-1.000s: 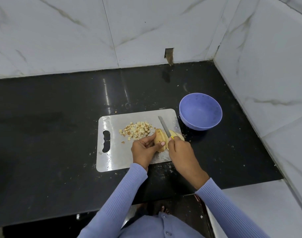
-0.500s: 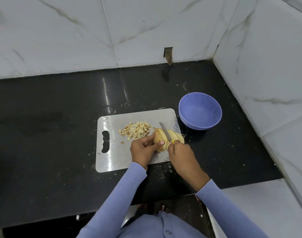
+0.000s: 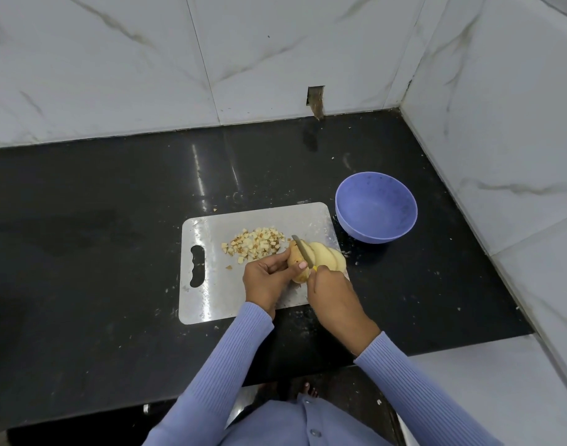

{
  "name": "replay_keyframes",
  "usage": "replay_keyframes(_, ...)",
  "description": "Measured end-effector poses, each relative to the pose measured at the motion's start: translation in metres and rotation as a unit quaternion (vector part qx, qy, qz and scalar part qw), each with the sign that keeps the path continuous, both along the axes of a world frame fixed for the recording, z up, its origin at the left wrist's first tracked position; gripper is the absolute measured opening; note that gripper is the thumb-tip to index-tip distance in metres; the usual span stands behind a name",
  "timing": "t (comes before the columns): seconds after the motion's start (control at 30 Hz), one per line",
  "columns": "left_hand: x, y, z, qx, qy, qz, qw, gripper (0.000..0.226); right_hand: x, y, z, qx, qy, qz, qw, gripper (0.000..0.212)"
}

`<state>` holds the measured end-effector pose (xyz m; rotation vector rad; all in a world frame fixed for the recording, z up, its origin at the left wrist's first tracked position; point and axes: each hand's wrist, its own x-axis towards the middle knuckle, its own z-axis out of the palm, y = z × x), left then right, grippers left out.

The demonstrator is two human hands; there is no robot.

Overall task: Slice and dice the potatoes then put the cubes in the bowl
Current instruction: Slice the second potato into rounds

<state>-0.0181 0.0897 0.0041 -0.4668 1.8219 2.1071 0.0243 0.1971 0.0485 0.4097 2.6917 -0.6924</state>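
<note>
The head view shows a steel cutting board (image 3: 211, 284) lying on the black counter (image 3: 82, 252) near its front edge. A heap of potato cubes (image 3: 253, 244) sits mid-board. The left hand (image 3: 266, 280) curls its fingers round the uncut end of the potato (image 3: 296, 260). The right hand (image 3: 332, 292) grips a knife (image 3: 303, 252), blade set in the potato, with cut slices (image 3: 327, 257) fanned toward the board's right edge. The purple bowl (image 3: 376, 211) stands just beside the board's far right corner.
</note>
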Motion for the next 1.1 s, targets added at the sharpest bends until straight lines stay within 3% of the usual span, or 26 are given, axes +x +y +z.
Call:
replay_keyframes(0.43,0.003,-0.001,-0.004,0.012,0.007,0.001,1.0,0.05,-0.004,-0.001,-0.003,0.034,-0.096,0.037,0.994,0.024)
replay_keyframes(0.67,0.004,-0.001,-0.008,0.007,0.014,0.01,1.0,0.058,0.023,0.008,-0.014,0.006,-0.082,0.033,0.996,0.028)
replay_keyframes(0.8,0.003,-0.004,-0.007,0.006,0.046,-0.015,0.999,0.062,0.032,0.029,-0.012,-0.018,-0.015,0.005,1.0,0.034)
replay_keyframes(1.1,0.0,-0.009,-0.004,-0.133,0.16,-0.098,0.973,0.063,0.006,0.021,-0.011,-0.184,0.158,-0.082,0.967,0.028)
